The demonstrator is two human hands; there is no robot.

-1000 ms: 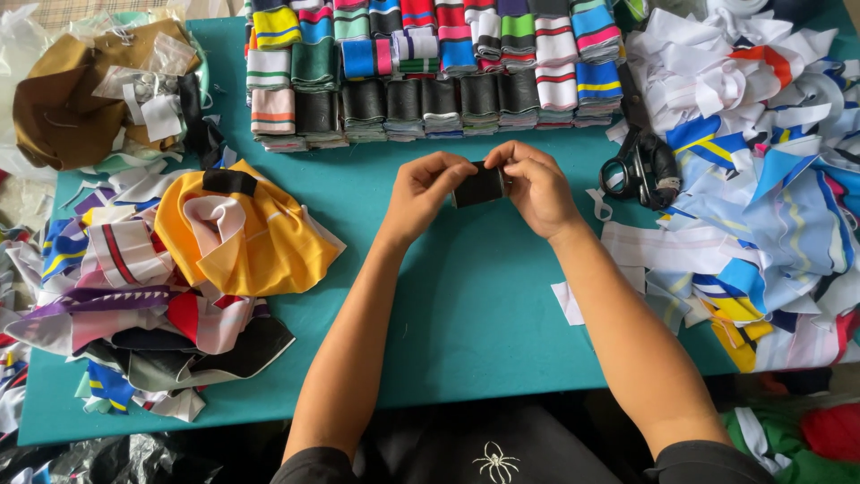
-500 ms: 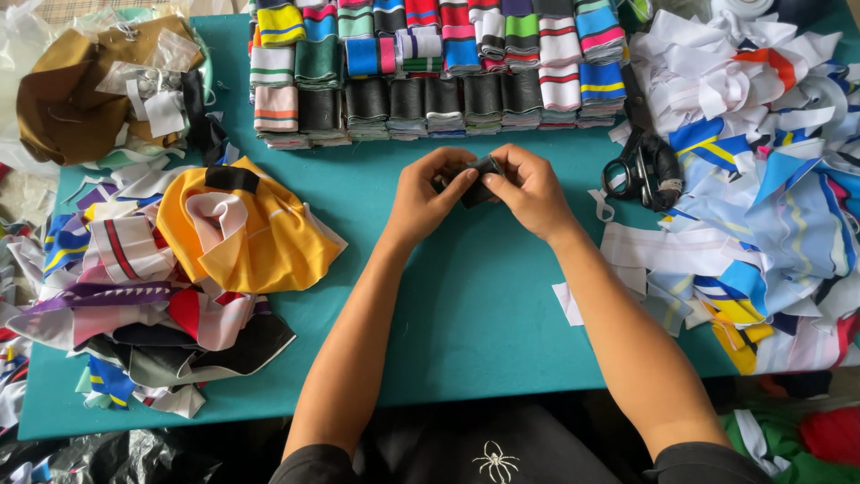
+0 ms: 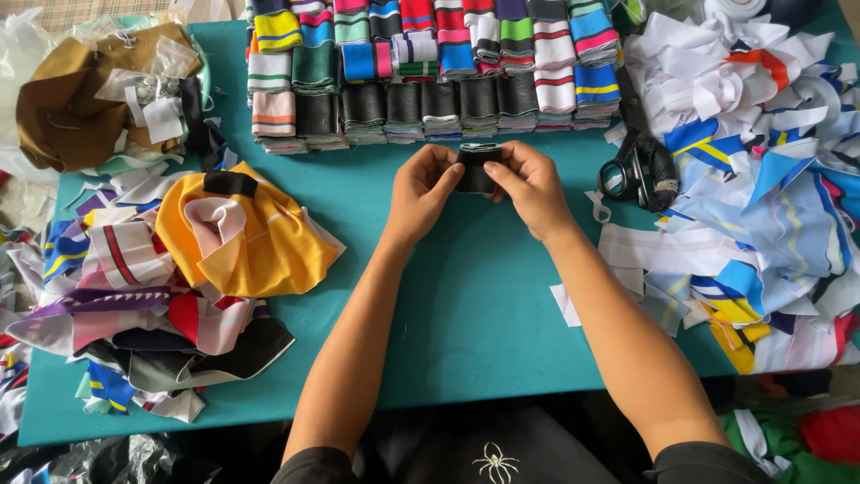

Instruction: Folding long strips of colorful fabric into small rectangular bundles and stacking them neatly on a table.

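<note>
My left hand (image 3: 425,185) and my right hand (image 3: 528,184) together pinch a small folded black fabric piece (image 3: 475,170) just above the teal table (image 3: 466,305). The piece is held upright between thumbs and fingertips, close in front of the rows of folded striped and black fabric stacks (image 3: 430,63) at the far side. Most of the black piece is covered by my fingers.
Black scissors (image 3: 638,170) lie to the right of my right hand. A heap of white, blue and yellow fabric scraps (image 3: 761,179) fills the right side. A yellow garment (image 3: 242,233) and mixed scraps lie left; a brown cloth pile (image 3: 81,108) sits far left.
Both hands have shifted slightly away from me toward the stacks, and the black piece now stands folded narrower between my fingers.
</note>
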